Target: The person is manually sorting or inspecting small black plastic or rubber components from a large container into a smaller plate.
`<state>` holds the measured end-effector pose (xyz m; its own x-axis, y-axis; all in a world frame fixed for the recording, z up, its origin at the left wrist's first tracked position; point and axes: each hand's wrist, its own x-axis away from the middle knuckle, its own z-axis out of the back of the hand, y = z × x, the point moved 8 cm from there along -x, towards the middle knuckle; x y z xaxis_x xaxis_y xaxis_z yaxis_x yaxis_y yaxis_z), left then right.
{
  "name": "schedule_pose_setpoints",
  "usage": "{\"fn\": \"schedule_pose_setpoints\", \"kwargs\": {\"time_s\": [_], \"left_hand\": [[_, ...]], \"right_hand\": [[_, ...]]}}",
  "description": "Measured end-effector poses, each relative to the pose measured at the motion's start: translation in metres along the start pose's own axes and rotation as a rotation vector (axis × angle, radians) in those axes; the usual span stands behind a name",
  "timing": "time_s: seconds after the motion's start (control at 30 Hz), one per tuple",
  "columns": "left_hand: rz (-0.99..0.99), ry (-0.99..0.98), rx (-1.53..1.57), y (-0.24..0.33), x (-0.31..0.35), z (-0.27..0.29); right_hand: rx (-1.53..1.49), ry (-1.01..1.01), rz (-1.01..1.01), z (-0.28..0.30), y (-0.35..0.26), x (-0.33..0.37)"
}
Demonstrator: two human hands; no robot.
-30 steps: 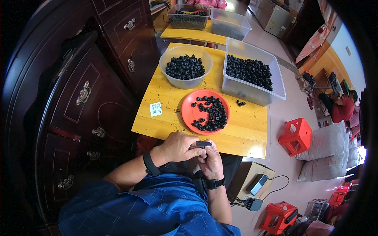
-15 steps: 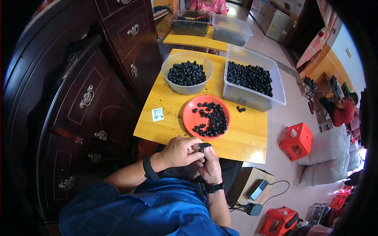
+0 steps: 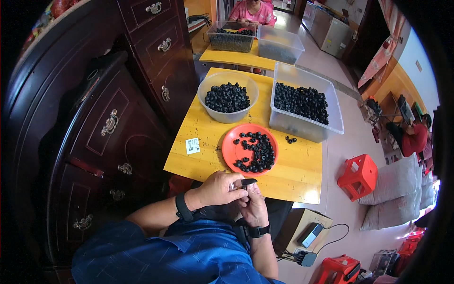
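Observation:
My two hands are close together at the table's near edge, just below the red plate (image 3: 227, 150). My left hand (image 3: 218, 188) is closed, its fingers pinching a small, dark, flat, blade-like piece (image 3: 248, 181). That piece reaches across to the thumb tip of my right hand (image 3: 256, 208). My right hand is closed too, with its fingers curled; whatever it holds is hidden. Many small black ring-like parts (image 3: 263, 150) lie on the plate, mostly on its right side.
Behind the plate stand a round translucent tub (image 3: 228, 116) and a rectangular clear bin (image 3: 298, 129), both holding black parts. A white label (image 3: 192, 146) lies left on the yellow table (image 3: 189, 165). Dark cabinets (image 3: 109, 142) flank the left; a red stool (image 3: 358, 177) stands right. Another person (image 3: 253, 13) sits beyond.
The whole scene sits slightly lower in the picture. My hands remain together, and the dark piece now shows longer and flatter between them.

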<state>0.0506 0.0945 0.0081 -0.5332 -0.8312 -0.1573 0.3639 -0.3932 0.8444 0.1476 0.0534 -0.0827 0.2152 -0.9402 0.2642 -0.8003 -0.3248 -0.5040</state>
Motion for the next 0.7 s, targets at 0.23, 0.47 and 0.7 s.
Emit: {"fn": "schedule_pose_setpoints", "kwargs": {"time_s": [0.23, 0.47, 0.7], "left_hand": [[-0.040, 0.215, -0.247, -0.004, -0.061, 0.089], [-0.035, 0.514, -0.529, 0.004, -0.073, 0.155], [0.112, -0.160, -0.240, -0.012, -0.002, 0.004]], "right_hand": [[-0.249, 0.038, -0.086, 0.011, 0.015, -0.002], [-0.381, 0.047, -0.141, 0.000, 0.013, 0.002], [-0.376, -0.062, -0.155, 0.023, 0.031, -0.009]]}}
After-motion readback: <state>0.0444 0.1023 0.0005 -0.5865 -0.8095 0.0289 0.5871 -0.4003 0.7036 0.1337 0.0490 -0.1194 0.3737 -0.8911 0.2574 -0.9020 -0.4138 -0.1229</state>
